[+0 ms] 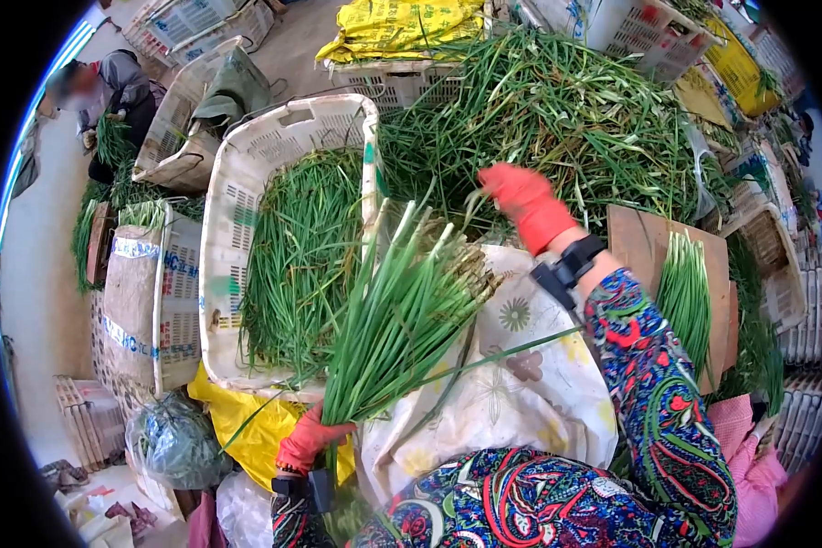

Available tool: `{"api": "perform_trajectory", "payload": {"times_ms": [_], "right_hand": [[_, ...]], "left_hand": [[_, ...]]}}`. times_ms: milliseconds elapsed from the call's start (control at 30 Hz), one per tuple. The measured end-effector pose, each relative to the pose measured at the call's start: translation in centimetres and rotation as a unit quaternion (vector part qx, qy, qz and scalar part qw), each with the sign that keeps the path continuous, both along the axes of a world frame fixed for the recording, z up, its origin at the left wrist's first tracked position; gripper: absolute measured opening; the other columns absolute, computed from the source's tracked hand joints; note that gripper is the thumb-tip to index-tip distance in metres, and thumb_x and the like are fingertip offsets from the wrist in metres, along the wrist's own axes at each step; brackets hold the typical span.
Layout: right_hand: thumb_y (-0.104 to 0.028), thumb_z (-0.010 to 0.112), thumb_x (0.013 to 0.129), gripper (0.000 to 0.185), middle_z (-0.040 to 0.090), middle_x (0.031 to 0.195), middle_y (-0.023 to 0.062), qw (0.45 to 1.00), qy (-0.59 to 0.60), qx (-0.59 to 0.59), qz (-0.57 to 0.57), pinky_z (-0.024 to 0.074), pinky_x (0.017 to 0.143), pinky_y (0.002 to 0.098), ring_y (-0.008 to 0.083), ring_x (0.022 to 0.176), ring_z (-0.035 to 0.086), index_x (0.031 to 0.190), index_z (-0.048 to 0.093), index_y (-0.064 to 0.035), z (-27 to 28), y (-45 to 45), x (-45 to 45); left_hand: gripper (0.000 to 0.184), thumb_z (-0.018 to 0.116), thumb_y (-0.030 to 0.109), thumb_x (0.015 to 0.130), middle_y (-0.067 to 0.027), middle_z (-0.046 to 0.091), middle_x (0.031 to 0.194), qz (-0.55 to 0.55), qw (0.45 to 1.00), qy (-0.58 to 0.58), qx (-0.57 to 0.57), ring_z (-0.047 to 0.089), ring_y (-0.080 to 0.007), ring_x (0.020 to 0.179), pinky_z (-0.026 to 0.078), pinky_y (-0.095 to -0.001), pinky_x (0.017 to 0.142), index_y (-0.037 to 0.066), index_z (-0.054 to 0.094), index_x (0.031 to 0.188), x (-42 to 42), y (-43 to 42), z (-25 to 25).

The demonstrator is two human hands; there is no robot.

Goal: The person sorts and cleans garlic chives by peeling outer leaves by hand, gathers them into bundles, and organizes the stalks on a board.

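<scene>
Gripping green stalks (384, 333) in left hand (312, 440) at seven o'clock; hovering with right hand (528, 203) at two, too blurred to tell grip.

Red-gloved right hand (532, 208), 1 o'clock: motion-blurred; I cannot tell whether its fingers grip the pale strand (471, 206) beside them.
Red-gloved left hand (314, 440), 7 o'clock: fingers partly hidden from me by the bunch of green stems (388, 324).
White plastic crate (221, 224), 10 o'clock: floor buried under loose greens (306, 256); near right corner behind the bunch.
Co-worker (126, 82), 10 o'clock: face blurred, hands too small for me to read.
Knotted plastic bag (178, 443), 8 o'clock: contents unclear.
Yellow printed sacks (402, 27), 12 o'clock: cropped by top edge.
Paisley garment (530, 498), 6 o'clock: cropped at bottom.
</scene>
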State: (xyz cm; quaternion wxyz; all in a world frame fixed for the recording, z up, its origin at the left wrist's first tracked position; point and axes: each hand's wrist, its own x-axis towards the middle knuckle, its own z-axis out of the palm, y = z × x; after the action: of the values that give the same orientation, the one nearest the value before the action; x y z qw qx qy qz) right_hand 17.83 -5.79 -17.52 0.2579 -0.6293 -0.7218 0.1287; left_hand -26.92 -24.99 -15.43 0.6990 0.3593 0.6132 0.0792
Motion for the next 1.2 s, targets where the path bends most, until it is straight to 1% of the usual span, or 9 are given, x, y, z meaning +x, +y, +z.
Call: {"api": "perform_trajectory", "payload": {"times_ms": [33, 67, 133, 300, 400, 600, 800, 1000, 1200], "right_hand": [[-0.013, 0.048, 0.082, 0.019, 0.061, 0.093, 0.0113, 0.993, -0.075, 0.093, -0.003, 0.0475, 0.068, 0.0328, 0.0273, 0.077, 0.059, 0.097, 0.059, -0.0063, 0.0, 0.6, 3.0], [-0.009, 0.047, 0.081, 0.021, 0.06, 0.097, 0.0103, 0.945, 0.297, 0.002, -0.134, 0.0468, 0.071, 0.0304, 0.0244, 0.077, 0.059, 0.099, 0.059, -0.0072, 2.9, -0.1, 3.9], [-0.014, 0.045, 0.082, 0.034, 0.058, 0.107, 0.0143, 0.958, 0.08, -0.052, -0.271, 0.0425, 0.082, 0.0336, 0.0262, 0.097, 0.055, 0.115, 0.051, -0.0065, 4.8, 1.1, 8.1], [-0.022, 0.055, 0.08, 0.051, 0.028, 0.139, 0.015, 0.95, 0.235, -0.187, 0.086, 0.0261, 0.101, 0.0292, 0.0257, 0.128, 0.027, 0.127, 0.042, -0.0098, 4.7, -3.7, 2.1], [-0.026, 0.06, 0.078, 0.053, 0.026, 0.14, 0.0111, 0.751, 0.55, -0.35, 0.1, 0.0246, 0.101, 0.0291, 0.0198, 0.129, 0.025, 0.125, 0.045, -0.0056, 1.5, -3.3, -1.7], [-0.023, 0.056, 0.08, 0.02, 0.062, 0.07, -0.0005, 0.841, 0.411, -0.348, 0.056, 0.0413, 0.071, 0.0241, 0.0106, 0.068, 0.055, 0.086, 0.065, -0.0056, 2.1, -0.9, -6.5], [-0.019, 0.052, 0.077, 0.019, 0.06, 0.063, 0.0061, 0.899, 0.415, -0.111, -0.091, 0.0438, 0.059, 0.0292, 0.015, 0.059, 0.057, 0.077, 0.062, -0.0032, 4.6, 0.0, -0.1], [-0.05, 0.055, 0.076, 0.048, 0.059, 0.065, 0.008, 0.923, 0.191, -0.334, -0.016, 0.0447, 0.063, 0.0313, 0.0183, 0.06, 0.056, 0.074, 0.062, -0.0027, 7.9, -7.5, -4.0], [-0.029, 0.055, 0.074, 0.028, 0.055, 0.058, 0.0067, 0.84, 0.354, -0.409, -0.044, 0.0413, 0.045, 0.0287, 0.0161, 0.045, 0.05, 0.075, 0.061, -0.0014, 1.1, -8.0, -8.5]], "left_hand": [[0.035, 0.071, 0.005, 0.069, -0.0006, 0.06, 0.079, -0.004, 1.0, 0.0, 0.002, 0.056, -0.0098, 0.059, 0.047, -0.0235, 0.052, 0.005, 0.055, 0.1, 0.1, 0.0, 0.0], [0.035, 0.071, 0.005, 0.069, -0.0007, 0.06, 0.079, -0.007, 1.0, 0.005, 0.0, 0.056, -0.0098, 0.059, 0.047, -0.0235, 0.052, 0.005, 0.056, 0.1, 0.1, 0.1, -0.1], [0.034, 0.071, 0.005, 0.07, -0.0008, 0.06, 0.08, -0.012, 1.0, 0.014, -0.005, 0.056, -0.0099, 0.059, 0.047, -0.0235, 0.053, 0.005, 0.056, 0.1, 0.2, 0.1, -0.2], [0.036, 0.071, 0.003, 0.069, -0.0009, 0.061, 0.08, -0.014, 1.0, -0.014, 0.003, 0.056, -0.0101, 0.061, 0.048, -0.0241, 0.052, 0.005, 0.057, 0.102, -0.1, 0.3, -0.9], [0.036, 0.071, 0.003, 0.069, -0.0001, 0.062, 0.081, -0.008, 1.0, 0.012, 0.008, 0.057, -0.0098, 0.061, 0.048, -0.0238, 0.052, 0.006, 0.057, 0.102, 0.1, 0.5, -0.3], [0.035, 0.071, 0.004, 0.069, 0.001, 0.061, 0.079, -0.01, 1.0, 0.023, 0.011, 0.055, -0.0076, 0.059, 0.046, -0.0219, 0.053, 0.008, 0.058, 0.101, 0.0, 0.6, 0.4], [0.033, 0.071, 0.004, 0.068, 0.0013, 0.06, 0.077, -0.002, 1.0, 0.007, 0.001, 0.054, -0.0084, 0.058, 0.045, -0.0228, 0.053, 0.008, 0.058, 0.099, 0.2, 0.3, -0.1], [0.034, 0.072, 0.006, 0.068, 0.0012, 0.061, 0.079, 0.009, 1.0, -0.011, 0.005, 0.055, -0.0087, 0.06, 0.046, -0.0231, 0.055, 0.007, 0.059, 0.099, 0.6, -0.3, -0.7], [0.036, 0.071, 0.001, 0.068, 0.0003, 0.062, 0.082, 0.039, 0.999, -0.022, 0.008, 0.056, -0.0094, 0.063, 0.047, -0.0225, 0.056, 0.007, 0.058, 0.1, 0.6, -1.3, -0.7]]}}
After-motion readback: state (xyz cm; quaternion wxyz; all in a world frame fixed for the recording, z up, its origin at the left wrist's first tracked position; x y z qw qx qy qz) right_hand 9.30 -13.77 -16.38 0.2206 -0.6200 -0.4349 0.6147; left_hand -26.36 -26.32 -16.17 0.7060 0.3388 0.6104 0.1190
